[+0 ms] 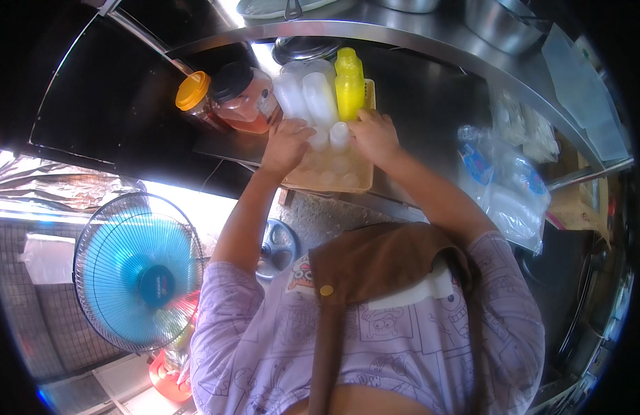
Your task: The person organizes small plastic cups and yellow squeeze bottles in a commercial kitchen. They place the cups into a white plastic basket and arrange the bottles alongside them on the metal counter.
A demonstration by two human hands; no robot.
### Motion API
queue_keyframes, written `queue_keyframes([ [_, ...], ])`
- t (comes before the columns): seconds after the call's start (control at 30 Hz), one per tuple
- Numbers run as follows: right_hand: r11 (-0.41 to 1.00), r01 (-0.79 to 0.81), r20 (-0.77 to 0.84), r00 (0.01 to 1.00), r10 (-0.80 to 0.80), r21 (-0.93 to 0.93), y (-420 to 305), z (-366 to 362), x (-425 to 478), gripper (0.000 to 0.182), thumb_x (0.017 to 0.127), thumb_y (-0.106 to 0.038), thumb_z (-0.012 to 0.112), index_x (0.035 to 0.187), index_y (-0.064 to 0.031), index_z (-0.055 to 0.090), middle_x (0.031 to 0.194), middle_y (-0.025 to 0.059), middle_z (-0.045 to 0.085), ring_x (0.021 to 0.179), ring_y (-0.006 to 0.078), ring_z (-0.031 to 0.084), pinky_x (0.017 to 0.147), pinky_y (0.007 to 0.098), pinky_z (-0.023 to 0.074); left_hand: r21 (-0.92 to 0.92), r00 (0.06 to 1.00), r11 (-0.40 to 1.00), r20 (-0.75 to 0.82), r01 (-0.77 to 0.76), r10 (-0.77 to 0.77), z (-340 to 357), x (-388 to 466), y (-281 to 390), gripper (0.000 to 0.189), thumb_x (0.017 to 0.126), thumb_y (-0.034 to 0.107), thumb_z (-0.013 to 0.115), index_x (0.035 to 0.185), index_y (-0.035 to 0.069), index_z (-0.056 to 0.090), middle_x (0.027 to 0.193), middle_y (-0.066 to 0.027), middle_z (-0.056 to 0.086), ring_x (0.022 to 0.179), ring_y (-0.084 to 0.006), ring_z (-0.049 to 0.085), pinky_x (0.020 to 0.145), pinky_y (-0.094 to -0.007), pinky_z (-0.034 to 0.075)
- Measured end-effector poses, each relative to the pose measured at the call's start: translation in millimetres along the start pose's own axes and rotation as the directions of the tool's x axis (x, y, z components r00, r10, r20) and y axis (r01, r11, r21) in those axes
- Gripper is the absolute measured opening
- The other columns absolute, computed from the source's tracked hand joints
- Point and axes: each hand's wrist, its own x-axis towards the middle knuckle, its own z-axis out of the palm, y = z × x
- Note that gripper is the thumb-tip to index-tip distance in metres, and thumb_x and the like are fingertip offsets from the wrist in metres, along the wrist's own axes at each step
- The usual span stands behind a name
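A pale yellow plastic basket [326, 182] stands at the counter's near edge. It holds several small clear plastic containers [339, 136] in front, nested stacks of clear plastic cups [318, 98] behind them, and a yellow stack of plastic cups or bottles [349, 85] at the right. My left hand [288, 145] lies over the basket's left side, fingers by the small containers. My right hand [374, 136] is at the right side, below the yellow stack, fingertips near another small container. Both hands' fingers are bent; whether either grips the basket or a container is unclear.
Left of the basket stand a dark-lidded clear jar [244, 98] and an orange-lidded jar [193, 93]. Plastic-wrapped packs [511, 192] lie at the right. A steel shelf [392, 33] with metal bowls [501, 26] runs across the far side. A blue fan [138, 272] stands at lower left.
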Motion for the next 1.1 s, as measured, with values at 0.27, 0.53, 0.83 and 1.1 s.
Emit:
queue_keyframes([
  [0.27, 0.989, -0.058, -0.219, 0.972, 0.086, 0.134, -15, 1, -24, 0.035, 0.079, -0.027, 0.070, 0.110, -0.0104, 0.066, 0.115, 0.0135, 0.057, 0.115, 0.0324, 0.053, 0.094, 0.0494, 0.0436, -0.066, 0.985, 0.991, -0.140, -0.113, 0.103, -8, -4, 4, 0.038, 0.074, 0.008, 0.072, 0.112, 0.014, 0.070, 0.124, -0.0117, 0.056, 0.119, -0.0316, 0.049, 0.104, -0.0487, 0.037],
  [0.53, 0.989, -0.032, -0.455, 0.885, 0.094, 0.142, 51, -64, -148, 0.039, 0.078, -0.023, 0.074, 0.113, -0.0091, 0.063, 0.121, 0.0128, 0.058, 0.114, 0.0323, 0.054, 0.094, 0.0474, 0.0449, -0.444, 0.974, 0.895, -0.221, -0.051, -0.054, -38, 40, 132, 0.028, 0.084, 0.001, 0.065, 0.112, 0.006, 0.068, 0.110, -0.0140, 0.063, 0.107, -0.0303, 0.057, 0.095, -0.0373, 0.044],
  [0.83, 0.952, -0.300, -0.445, 0.862, 0.243, -0.063, 159, -85, -216, 0.046, 0.073, -0.026, 0.078, 0.113, -0.0111, 0.062, 0.127, 0.0178, 0.052, 0.109, 0.0392, 0.054, 0.090, 0.0461, 0.0473, -0.573, 0.946, 0.812, 0.312, 0.114, 0.088, 126, 118, 244, 0.028, 0.090, 0.013, 0.057, 0.116, 0.005, 0.064, 0.108, -0.0169, 0.064, 0.104, -0.0367, 0.058, 0.094, -0.0441, 0.045],
  [1.1, 0.857, -0.343, -0.314, 0.825, 0.471, 0.385, 225, -20, -211, 0.035, 0.083, -0.017, 0.068, 0.116, -0.0073, 0.059, 0.122, 0.0271, 0.054, 0.105, 0.0462, 0.058, 0.087, 0.0510, 0.0509, -0.506, 0.947, 0.839, 0.320, 0.198, -0.030, 158, 180, 288, 0.034, 0.094, 0.014, 0.052, 0.126, 0.005, 0.056, 0.121, -0.0216, 0.060, 0.114, -0.0397, 0.055, 0.098, -0.0449, 0.045],
])
